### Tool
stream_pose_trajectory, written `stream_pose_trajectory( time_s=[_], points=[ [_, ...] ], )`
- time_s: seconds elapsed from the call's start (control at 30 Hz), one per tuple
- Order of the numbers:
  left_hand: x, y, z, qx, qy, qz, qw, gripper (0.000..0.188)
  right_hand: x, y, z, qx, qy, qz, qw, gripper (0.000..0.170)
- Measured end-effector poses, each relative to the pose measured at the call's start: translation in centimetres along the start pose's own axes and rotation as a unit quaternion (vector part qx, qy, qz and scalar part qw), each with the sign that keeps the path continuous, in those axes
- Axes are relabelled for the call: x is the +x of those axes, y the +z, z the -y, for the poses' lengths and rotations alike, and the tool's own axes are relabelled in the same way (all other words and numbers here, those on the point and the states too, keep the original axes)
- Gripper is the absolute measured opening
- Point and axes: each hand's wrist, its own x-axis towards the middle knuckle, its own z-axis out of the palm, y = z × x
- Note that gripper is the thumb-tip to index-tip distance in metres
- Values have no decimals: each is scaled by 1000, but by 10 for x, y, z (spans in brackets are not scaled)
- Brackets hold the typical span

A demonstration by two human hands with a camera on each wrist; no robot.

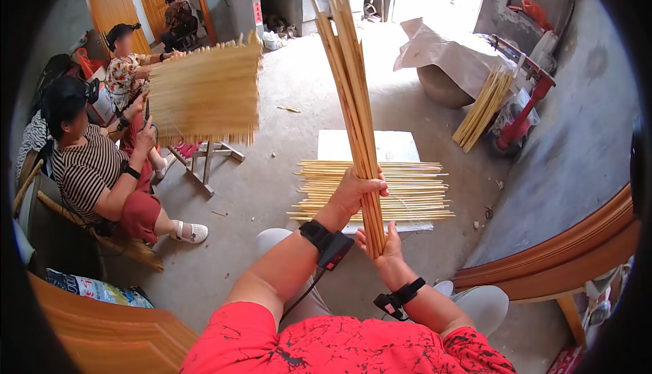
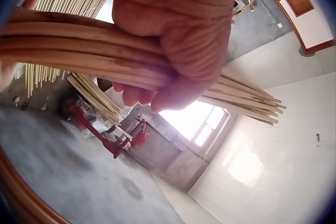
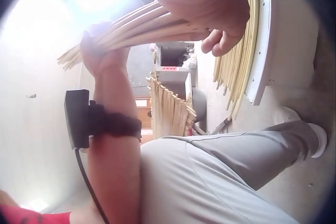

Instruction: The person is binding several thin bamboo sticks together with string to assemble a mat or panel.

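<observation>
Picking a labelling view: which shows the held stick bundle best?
Head: the held stick bundle shows nearly full length, partly covered by the left hand. Left wrist is closer, but that hand covers part; right wrist shows the upper tips, the right hand hiding the lower end.

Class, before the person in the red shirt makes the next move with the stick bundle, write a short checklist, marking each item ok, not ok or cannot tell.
1. Left hand wrapped round the bundle of sticks: ok.
2. Right hand at the bundle's lower end: ok.
3. Right hand's fingers closed firmly: cannot tell, partly hidden.
4. Bundle's upper ends gathered and level: not ok, they fan out unevenly.
5. Row of sticks lying across the white board: ok.
6. Row's ends flush: not ok, staggered.
</observation>
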Motion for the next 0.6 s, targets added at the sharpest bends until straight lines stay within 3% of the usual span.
stream_pose_trajectory(
  time_s=[0.3,0.4,0.47,0.5,0.6],
  points=[
    [-3,6,8,65,-3,0,998,22,-13,3,-8,-19,36,-3,999,68],
    [-1,-2,13,90,-2,-8,996,20,-7,-13,-7,-102,2,-8,995,55],
    [0,-5,13,156,1,-21,988,23,7,-36,-2,-235,-62,-136,960,35],
    [-2,-4,10,154,-4,-13,988,23,2,-34,7,-229,-65,-142,961,35],
    [-4,-9,12,351,41,-30,935,30,-16,-10,56,-213,-252,-91,940,19]
  ],
)
